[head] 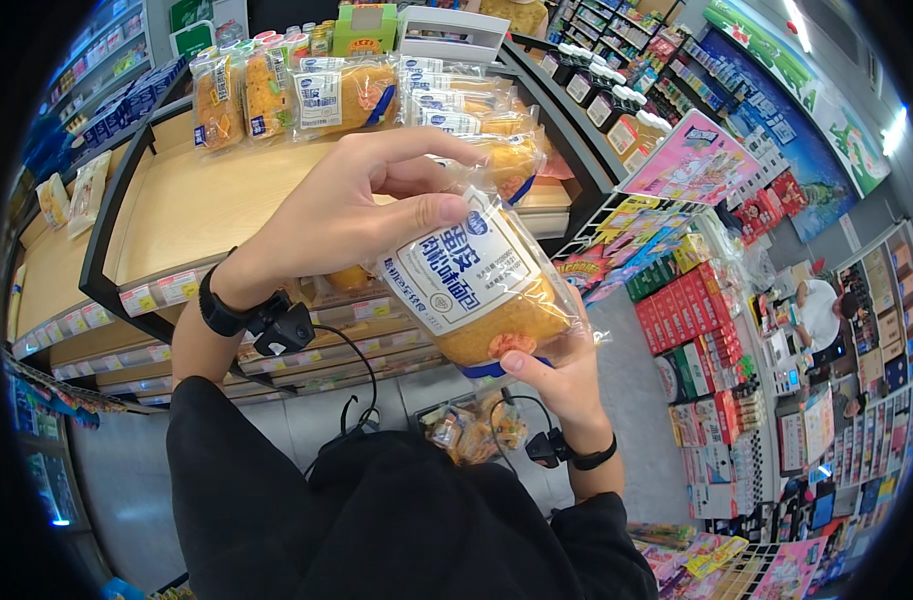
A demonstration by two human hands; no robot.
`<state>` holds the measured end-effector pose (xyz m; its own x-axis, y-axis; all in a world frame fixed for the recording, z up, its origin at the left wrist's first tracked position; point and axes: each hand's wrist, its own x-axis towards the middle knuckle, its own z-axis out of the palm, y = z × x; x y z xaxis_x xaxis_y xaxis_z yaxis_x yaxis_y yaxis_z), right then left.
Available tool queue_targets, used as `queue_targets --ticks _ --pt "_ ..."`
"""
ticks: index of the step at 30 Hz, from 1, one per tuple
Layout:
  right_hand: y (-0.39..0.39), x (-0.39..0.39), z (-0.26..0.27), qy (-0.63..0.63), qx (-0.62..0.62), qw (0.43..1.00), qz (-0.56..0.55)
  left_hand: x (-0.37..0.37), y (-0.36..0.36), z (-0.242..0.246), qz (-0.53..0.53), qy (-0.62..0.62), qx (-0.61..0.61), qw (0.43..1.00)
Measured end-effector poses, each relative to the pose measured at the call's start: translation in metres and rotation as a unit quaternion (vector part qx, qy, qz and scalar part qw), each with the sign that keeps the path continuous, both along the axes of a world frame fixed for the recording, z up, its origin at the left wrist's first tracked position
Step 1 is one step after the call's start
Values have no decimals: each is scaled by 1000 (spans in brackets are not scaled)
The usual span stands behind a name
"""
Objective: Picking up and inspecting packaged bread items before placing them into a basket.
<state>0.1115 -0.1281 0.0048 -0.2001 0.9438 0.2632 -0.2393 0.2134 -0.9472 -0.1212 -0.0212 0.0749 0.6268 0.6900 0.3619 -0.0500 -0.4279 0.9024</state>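
Both of my hands hold one clear-wrapped packet of bread [494,277] in front of the shelf, its white printed label facing me. My left hand [374,199] pinches the upper end, thumb on the front and fingers behind or over the top edge. At the lower right corner, my right hand [565,375] grips the wrapper with its thumb on the front; its other fingers are mostly hidden behind. Beyond them, a wooden display shelf [209,187] carries similar packets, among them a flat-lying bread packet [344,97] and an orange-brown bread packet [220,105].
A floor crate [426,424] with wrapped goods sits below my hands. To the right stand a wire rack of pink packets [614,232] and stacked red boxes [681,311]. A person in a white top [820,315] is at the counter. Black shelf rails [104,225] edge the display.
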Motion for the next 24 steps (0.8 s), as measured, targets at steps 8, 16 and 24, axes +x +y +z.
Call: queue_targets --ticks 8,16,24 --pt "-3 -5 -5 -74 80 993 -42 -1 -4 4 8 -2 39 999" --pt "1 -13 -6 -79 84 993 -35 -7 -4 1 25 -9 37 999" --pt "14 -21 5 -100 51 993 -23 -29 -3 -1 48 16 37 998"
